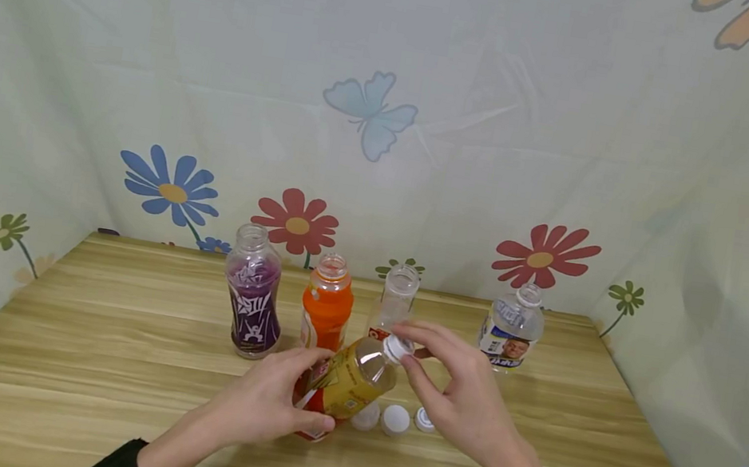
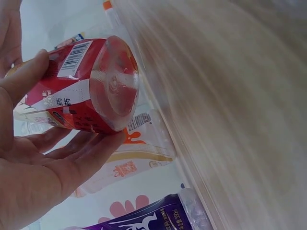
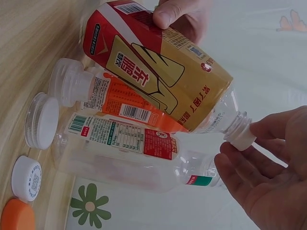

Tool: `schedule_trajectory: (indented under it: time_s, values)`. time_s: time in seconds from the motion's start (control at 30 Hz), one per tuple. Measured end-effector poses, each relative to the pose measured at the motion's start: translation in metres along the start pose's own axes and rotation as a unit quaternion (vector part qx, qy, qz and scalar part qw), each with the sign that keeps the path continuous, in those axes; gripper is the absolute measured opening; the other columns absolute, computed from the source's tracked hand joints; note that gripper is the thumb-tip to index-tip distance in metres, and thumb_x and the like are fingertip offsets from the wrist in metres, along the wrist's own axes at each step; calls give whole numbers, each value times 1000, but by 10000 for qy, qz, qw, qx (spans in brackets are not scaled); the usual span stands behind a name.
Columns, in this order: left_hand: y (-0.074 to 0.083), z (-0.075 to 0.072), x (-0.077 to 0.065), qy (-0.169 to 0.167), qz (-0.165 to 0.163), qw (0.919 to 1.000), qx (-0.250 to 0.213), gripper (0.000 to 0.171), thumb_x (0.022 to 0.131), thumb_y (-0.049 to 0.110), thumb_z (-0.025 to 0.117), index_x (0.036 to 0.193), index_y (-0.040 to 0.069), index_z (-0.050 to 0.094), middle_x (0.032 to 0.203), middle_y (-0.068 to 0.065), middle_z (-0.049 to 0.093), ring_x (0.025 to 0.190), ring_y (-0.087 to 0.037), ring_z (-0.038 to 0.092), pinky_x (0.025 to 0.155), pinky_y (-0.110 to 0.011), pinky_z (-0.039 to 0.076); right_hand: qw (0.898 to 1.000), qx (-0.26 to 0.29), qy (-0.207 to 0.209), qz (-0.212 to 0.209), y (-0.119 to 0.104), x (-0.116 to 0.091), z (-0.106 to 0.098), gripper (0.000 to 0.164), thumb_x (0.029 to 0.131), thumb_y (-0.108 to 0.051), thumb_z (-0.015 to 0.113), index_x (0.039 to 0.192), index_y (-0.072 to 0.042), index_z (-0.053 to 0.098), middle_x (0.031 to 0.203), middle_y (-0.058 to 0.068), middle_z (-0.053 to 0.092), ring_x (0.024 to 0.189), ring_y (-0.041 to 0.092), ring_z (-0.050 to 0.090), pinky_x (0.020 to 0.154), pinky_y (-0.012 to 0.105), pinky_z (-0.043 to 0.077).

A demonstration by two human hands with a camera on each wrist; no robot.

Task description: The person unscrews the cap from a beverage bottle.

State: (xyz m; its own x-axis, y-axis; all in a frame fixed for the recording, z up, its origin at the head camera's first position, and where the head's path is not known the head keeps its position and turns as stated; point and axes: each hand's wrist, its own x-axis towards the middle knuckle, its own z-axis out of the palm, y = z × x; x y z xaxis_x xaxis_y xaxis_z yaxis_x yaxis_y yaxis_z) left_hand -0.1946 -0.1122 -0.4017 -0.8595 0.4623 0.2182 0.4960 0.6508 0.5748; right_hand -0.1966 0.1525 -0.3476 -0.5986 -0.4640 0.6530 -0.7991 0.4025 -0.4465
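My left hand [image 1: 266, 399] grips the lower part of a yellow-and-red drink bottle [image 1: 352, 383], which is lifted off the table and tilted with its neck up to the right. At that neck, the fingertips and thumb of my right hand [image 1: 470, 393] pinch a white cap [image 3: 242, 138], seated over the mouth. The left wrist view shows the bottle's clear base raised above the wood. Just behind it stand an orange bottle [image 1: 328, 303] and a clear bottle [image 1: 401, 282], both uncapped and upright. The held bottle and right hand partly hide them.
A purple bottle [image 1: 252, 296] stands uncapped at the left, and a clear bottle with a blue-and-white label [image 1: 511, 327] at the back right. Several loose caps, including a white cap [image 1: 395, 421] and an orange cap [image 3: 18, 214], lie on the wooden table [image 1: 74, 350]. A flowered curtain [image 1: 424, 192] surrounds it.
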Motion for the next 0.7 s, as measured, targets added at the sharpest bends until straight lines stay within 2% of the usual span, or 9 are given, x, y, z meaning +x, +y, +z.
schedule_trajectory:
  time_s: [0.2,0.3,0.53,0.7]
  values:
    - [0,0,0,-2,-7,10000,-27,72,75,42,85,133,15,54,111,9,58,94,-8,55,79,-24,46,9999,-73,-36,-69,0,0,0,38,88,-1,70,125,-6,64,126,0,61,116,18,60,96,28,44]
    - [0,0,0,-13,-34,10000,-53,72,75,42,85,134,16,54,111,9,57,95,-8,55,80,-24,46,9999,-123,-10,-6,0,-1,0,38,89,-4,71,126,-7,64,126,0,61,116,18,60,97,29,43]
    - [-1,0,0,38,-7,10000,19,71,74,39,86,132,15,54,112,9,57,97,-9,56,82,-26,46,9988,-299,324,201,0,-1,2,26,91,-10,71,116,-5,66,112,-3,65,94,9,61,78,26,50]
    - [-1,1,0,165,0,9996,209,71,72,40,87,131,14,55,112,8,58,98,-9,56,82,-28,46,9986,-279,294,343,1,-1,3,21,92,-12,72,112,-8,67,104,-9,63,88,5,59,71,25,52]
